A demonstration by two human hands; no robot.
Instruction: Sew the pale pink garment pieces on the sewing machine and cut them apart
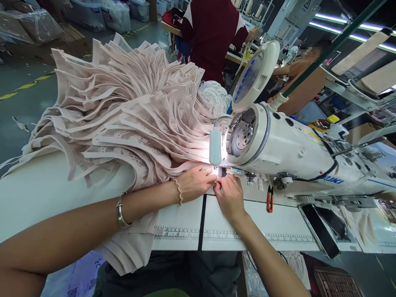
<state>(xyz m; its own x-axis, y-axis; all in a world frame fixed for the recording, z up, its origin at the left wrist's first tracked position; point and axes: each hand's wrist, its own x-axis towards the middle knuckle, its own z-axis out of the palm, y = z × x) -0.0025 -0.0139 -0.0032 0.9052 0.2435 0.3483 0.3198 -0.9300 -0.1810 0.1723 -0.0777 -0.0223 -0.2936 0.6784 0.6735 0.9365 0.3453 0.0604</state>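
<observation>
My left hand point(195, 182) is closed in a pinch beside the needle area of a white sewing machine point(287, 140). Its fingers seem to be on the edge of the pale pink fabric pieces point(148, 111), which spread in a large layered pile over the left of the table. Close by on the right, my right hand point(230, 196) has thumb and fingertips pressed together at the same spot. What lies between those fingertips is too small to make out. A small lamp point(215, 147) shines just above both hands and partly hides the needle.
Orange-handled thread snips point(269, 199) and a phone point(320, 231) lie right of my right hand. A printed ruler point(222, 235) runs along the table's front edge. Two people work beyond the machine, one in a maroon top point(210, 37). Plastic bins point(88, 15) stand far left.
</observation>
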